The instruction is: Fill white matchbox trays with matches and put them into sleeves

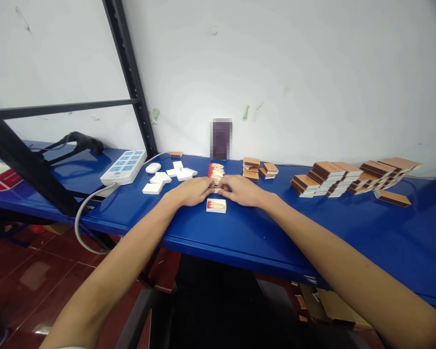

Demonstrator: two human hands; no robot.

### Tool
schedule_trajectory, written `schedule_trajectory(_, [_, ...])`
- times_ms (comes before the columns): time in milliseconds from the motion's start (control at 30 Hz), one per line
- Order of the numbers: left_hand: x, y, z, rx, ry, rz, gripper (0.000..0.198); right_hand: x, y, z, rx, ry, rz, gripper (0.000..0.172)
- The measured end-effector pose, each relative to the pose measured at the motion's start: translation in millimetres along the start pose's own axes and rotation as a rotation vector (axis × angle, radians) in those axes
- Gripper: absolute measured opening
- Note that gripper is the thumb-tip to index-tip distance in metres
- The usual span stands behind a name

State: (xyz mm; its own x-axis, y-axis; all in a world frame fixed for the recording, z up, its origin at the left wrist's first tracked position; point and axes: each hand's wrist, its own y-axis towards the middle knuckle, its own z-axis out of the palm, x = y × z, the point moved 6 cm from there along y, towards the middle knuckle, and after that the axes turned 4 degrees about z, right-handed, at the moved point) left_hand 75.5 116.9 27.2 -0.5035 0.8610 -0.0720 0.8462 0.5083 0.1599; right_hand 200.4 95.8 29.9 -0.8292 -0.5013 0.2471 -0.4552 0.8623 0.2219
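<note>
The fingers of the left hand (196, 190) and the right hand (241, 189) are bending inward toward each other, and their tips are sitting around the near end of a loose heap of pale wooden matches with red heads (215, 170). A few matchsticks are showing in the narrow gap between the two hands; whether either set of fingers is pinching any, I cannot tell. Just in front of the hands, a small white rectangular cardboard tray (216, 211) is lying open side up, holding red-headed matches (215, 204).

Beyond the left hand, several small white cardboard blocks (152, 188) are lying scattered, some overlapping. A smooth white rounded object (153, 167) is resting near them, beside a white power strip with blue sockets (125, 166).

On the right hand's far side, short stacks of brown-and-white cardboard matchboxes (252, 169) are standing near the heap. Well to the right, larger stepped stacks of similar boxes (329, 178) are rising, with one brown box (392, 198) lying tilted before them.

A blue smooth-topped desk (240, 228) is carrying all this, and a white wall (276, 72) is standing behind it.
</note>
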Motion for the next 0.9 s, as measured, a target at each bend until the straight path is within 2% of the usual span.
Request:
schedule_trajectory(300, [-1.3,-1.4,0.8,0.033,0.048,-0.011,0.035,1.0,1.3,2.9,-0.015,-0.077,-0.018,0.017])
schedule_trajectory(900, [-2.1,0.0,4.0,0.051,0.011,-0.044,0.038,-0.6,1.4,6.0,0.015,-0.107,0.003,0.019])
